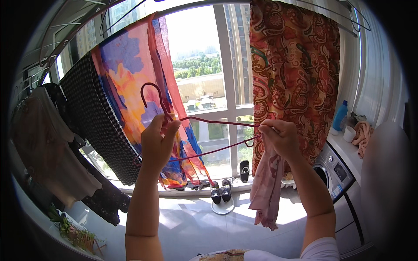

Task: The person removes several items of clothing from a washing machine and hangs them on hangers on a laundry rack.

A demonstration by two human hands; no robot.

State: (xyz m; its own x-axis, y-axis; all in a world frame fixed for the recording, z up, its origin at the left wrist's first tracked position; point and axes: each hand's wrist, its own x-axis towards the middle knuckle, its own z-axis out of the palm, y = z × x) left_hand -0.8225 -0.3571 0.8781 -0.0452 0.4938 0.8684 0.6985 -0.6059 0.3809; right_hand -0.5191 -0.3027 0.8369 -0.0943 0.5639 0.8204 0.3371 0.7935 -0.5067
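Note:
A dark red clothes hanger is held level in front of me, its hook rising at the left. My left hand is closed around it just below the hook. At the hanger's other end, my right hand pinches the corner together with a pink patterned cloth. The cloth hangs straight down from that hand in a narrow bunch; its exact kind is not clear. My right fingers hide how cloth and hanger meet.
From a rail overhead hang a colourful sheer scarf, a red paisley cloth and a pale garment. Black shoes stand by the window. At right are a washing machine and a blue bottle; plants sit lower left.

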